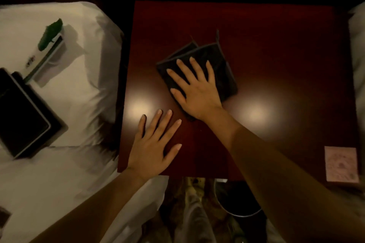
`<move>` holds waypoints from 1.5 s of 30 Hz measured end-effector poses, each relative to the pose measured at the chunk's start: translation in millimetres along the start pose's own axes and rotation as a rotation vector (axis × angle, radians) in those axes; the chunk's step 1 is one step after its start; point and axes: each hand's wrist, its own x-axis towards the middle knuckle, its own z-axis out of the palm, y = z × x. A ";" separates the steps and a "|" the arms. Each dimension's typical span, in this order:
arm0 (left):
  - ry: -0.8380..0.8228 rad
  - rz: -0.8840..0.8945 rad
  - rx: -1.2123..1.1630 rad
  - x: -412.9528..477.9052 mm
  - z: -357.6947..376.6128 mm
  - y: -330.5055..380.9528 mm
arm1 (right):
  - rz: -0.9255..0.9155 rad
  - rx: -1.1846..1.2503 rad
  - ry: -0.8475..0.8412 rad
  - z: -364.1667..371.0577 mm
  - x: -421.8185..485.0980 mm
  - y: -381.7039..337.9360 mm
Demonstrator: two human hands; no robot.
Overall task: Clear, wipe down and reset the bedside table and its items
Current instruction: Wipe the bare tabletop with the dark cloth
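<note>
Dark cloth: I am pressing the folded cloth [199, 67] flat on the worktop [276, 55], a little left of its middle and toward the back half.
Right grip: my right hand [194, 89] is lying open on the cloth, fingers spread wide and palm down; nothing is being pinched, the cloth is only being pinned under my weight.
Left grip: my left hand [154, 142] is resting flat and open on bare wood near the front left edge, holding nothing, just beside the right wrist, steadying me.
Step in hand: I am judging this to be the wipe-down, with most of the top already bare.
Doing it well: I am keeping the palm over the cloth's middle so the folds are not riding up, pushing in straight overlapping passes from back to front, and carrying them out to the edges and corners; the glossy wood is showing two bright glare spots, so streaks are likely to show.
Watch for: the pink pad [341, 166] is sitting at the front right corner, well apart from the cloth; it is going to need lifting before that corner gets wiped.
Cloth axis: its long side is running from front right to back left, tilted against the worktop's edges, with the folded layers fanning apart at the back corner.
Set aside: a dark tray [23, 112] and a white-and-green box [47, 51] are lying on the bed [79, 94] to the left, waiting for the reset.
</note>
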 end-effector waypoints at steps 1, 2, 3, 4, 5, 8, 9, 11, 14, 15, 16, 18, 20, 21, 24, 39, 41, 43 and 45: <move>0.000 0.003 -0.005 -0.1 0.1 0.1 | 0.037 0.006 0.009 1.2 -7.4 0.6; 0.000 0.003 -0.011 -0.2 0.0 0.0 | 0.072 0.007 0.019 2.2 -14.4 1.3; 0.006 0.002 -0.016 -0.1 -0.2 -0.2 | 0.106 0.006 0.026 3.3 -21.7 1.7; 0.013 0.002 -0.017 0.4 0.0 -0.2 | 0.141 0.004 0.034 4.6 -29.7 2.6; 0.018 0.003 -0.016 0.9 0.2 0.0 | 0.177 0.001 0.043 6.1 -38.8 3.9; 0.011 -0.001 -0.018 0.7 0.8 0.0 | 0.270 -0.001 0.085 10.0 -67.8 7.4; 0.006 -0.004 -0.018 0.5 1.1 -0.1 | 0.294 -0.001 0.098 11.3 -77.0 7.6; -0.004 -0.006 -0.016 0.2 1.5 0.2 | 0.344 -0.003 0.114 14.0 -94.3 5.6; 0.000 -0.010 -0.027 -0.1 1.2 0.1 | 0.406 -0.003 0.127 18.4 -114.7 -4.4; 0.003 -0.009 -0.034 0.2 1.0 0.1 | 0.421 0.000 0.125 19.9 -120.1 -8.7; 0.006 -0.006 -0.039 0.4 0.9 0.1 | 0.434 0.003 0.121 21.4 -124.7 -13.4; 0.011 -0.003 -0.042 0.0 1.1 0.0 | 0.457 0.008 0.108 24.5 -131.6 -23.7; 0.017 -0.002 -0.039 -0.6 1.8 -0.8 | 0.477 0.012 0.094 27.4 -136.2 -34.7; 0.019 0.000 -0.040 -0.9 2.0 -1.1 | 0.484 0.011 0.089 28.7 -138.1 -39.9; 0.019 0.009 -0.057 -1.5 2.3 -2.2 | 0.488 0.001 0.085 31.9 -141.4 -55.7; 0.140 -0.134 -0.355 -6.7 -30.2 -40.0 | 0.306 0.019 -0.071 40.7 -90.7 -144.0; 0.146 -0.170 -0.399 -8.1 -35.2 -52.4 | 0.239 0.041 -0.106 37.8 -72.5 -157.9; 0.140 -0.205 -0.493 -10.1 -38.0 -63.0 | 0.134 0.125 -0.136 30.5 -54.0 -167.5; 0.119 -0.271 -0.610 -14.7 -39.4 -69.3 | 0.024 0.304 -0.188 17.7 -42.9 -155.8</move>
